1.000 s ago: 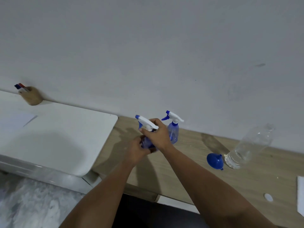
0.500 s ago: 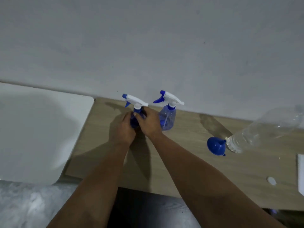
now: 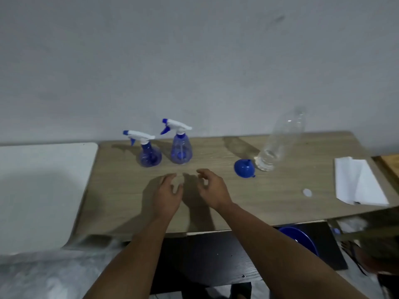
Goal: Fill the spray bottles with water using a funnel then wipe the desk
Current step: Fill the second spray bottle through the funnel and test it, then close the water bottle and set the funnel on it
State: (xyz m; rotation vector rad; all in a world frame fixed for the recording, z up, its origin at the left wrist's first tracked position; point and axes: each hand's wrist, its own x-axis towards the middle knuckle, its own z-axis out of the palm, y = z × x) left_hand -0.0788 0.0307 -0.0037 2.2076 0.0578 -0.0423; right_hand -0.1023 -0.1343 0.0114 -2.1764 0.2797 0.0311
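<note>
Two blue spray bottles with white trigger heads stand side by side at the back of the wooden desk (image 3: 216, 203): the left spray bottle (image 3: 149, 155) and the right spray bottle (image 3: 181, 151). A blue funnel (image 3: 243, 168) lies on its side next to a clear plastic water bottle (image 3: 278, 143) that holds a little water. My left hand (image 3: 167, 194) and my right hand (image 3: 212, 189) hover over the desk in front of the spray bottles, fingers apart, holding nothing.
A folded white cloth (image 3: 356, 183) lies at the desk's right end, with a small white cap (image 3: 307, 192) beside it. A white table (image 3: 41, 190) adjoins the desk on the left. A blue basin (image 3: 300, 238) sits below the desk's front edge.
Both hands have let go of the left spray bottle, which now stands on the desk, and have drawn back toward me. The camera view has tilted down and to the right.
</note>
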